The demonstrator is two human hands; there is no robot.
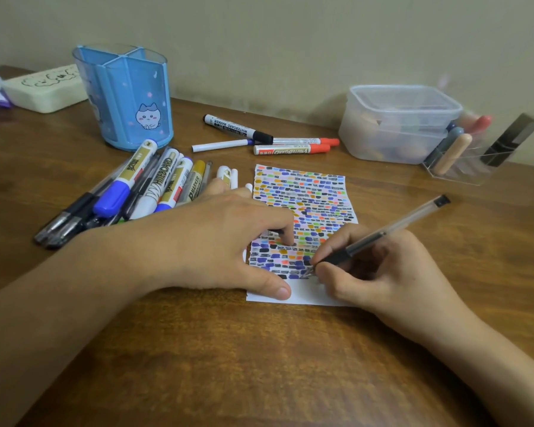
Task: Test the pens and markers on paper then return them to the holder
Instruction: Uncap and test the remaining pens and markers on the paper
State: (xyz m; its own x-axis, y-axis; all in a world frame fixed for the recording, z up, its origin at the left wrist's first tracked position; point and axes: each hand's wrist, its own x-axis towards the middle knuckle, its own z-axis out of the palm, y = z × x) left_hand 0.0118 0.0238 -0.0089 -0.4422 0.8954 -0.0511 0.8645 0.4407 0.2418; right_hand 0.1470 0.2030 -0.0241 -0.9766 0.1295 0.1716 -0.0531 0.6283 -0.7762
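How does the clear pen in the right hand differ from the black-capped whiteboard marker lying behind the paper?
The clear-barrelled pen is slim, uncapped and tilted, tip on the scribbled paper, gripped by the right hand. The black-capped white whiteboard marker is thicker, capped, flat on the wooden table, untouched.

Your left hand [228, 238] covers the paper's [309, 192] left edge and some markers; the lidded tub's [398, 124] contents are too blurred to tell.

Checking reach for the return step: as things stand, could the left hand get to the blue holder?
Probably yes. The left hand only presses the paper, holding no pen; the blue holder stands open-topped beyond the pile of markers, which lies low between them.
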